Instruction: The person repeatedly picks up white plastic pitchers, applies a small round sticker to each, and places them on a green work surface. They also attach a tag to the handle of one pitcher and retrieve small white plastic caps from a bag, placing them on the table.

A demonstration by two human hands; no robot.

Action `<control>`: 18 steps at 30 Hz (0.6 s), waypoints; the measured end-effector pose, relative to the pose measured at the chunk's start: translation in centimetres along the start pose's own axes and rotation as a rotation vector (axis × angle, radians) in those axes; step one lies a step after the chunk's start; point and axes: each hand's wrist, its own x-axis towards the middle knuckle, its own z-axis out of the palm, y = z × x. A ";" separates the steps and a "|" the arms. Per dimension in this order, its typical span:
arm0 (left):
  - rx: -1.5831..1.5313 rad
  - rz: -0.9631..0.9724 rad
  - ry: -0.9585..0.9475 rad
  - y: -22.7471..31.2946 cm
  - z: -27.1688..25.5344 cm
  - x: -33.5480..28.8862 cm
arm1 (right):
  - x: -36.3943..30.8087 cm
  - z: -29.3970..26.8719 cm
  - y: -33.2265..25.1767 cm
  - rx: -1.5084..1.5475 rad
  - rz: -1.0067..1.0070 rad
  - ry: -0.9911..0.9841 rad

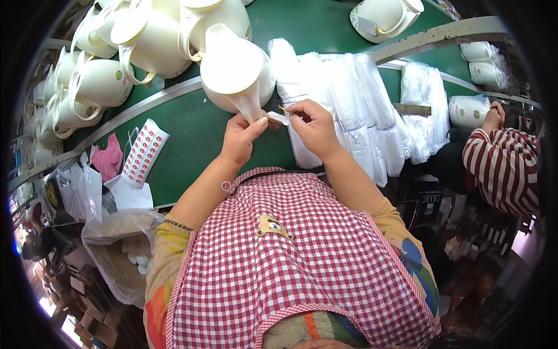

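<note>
A cream lidded pitcher [231, 67] stands before me on the green table, its handle toward me. My left hand [239, 138] is closed on the lower part of that handle, thumb on top. A small white tag [278, 117] lies between my two hands, beside the handle. My right hand [314, 127] pinches at a thin yellow tie [283, 109] by the tag; its fingertips partly hide the tie. A round red and green sticker [226, 186] is on my left forearm.
Several cream pitchers [154, 43] crowd the left and far left. Stacked clear plastic bags [349, 104] lie to the right. A sticker sheet [145, 152] and pink cloth [108, 158] lie left, above a plastic-lined bin [119, 232]. Another person's striped sleeve [500, 166] is at right.
</note>
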 end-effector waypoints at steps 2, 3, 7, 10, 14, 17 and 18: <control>-0.036 0.009 -0.022 -0.1 0.0 0.0 | 0.0 -0.3 -0.1 0.058 0.117 -0.048; -0.053 0.017 -0.025 -0.2 0.1 0.0 | 0.1 -0.4 -0.1 0.168 0.229 -0.070; -0.153 0.059 -0.061 -0.4 0.0 0.2 | -0.1 -0.1 -0.7 0.477 0.492 -0.132; -0.217 0.027 -0.043 -0.3 0.0 0.1 | -0.5 0.0 -0.4 0.429 0.467 -0.121; -0.226 -0.013 -0.084 -0.4 -0.9 0.5 | -0.5 0.1 0.4 0.714 0.495 -0.084; -0.224 -0.035 -0.157 0.6 -1.0 0.9 | -0.6 0.5 2.0 0.910 0.528 -0.099; -0.205 -0.051 -0.176 1.0 -1.1 1.0 | -0.7 1.0 2.4 0.940 0.532 -0.092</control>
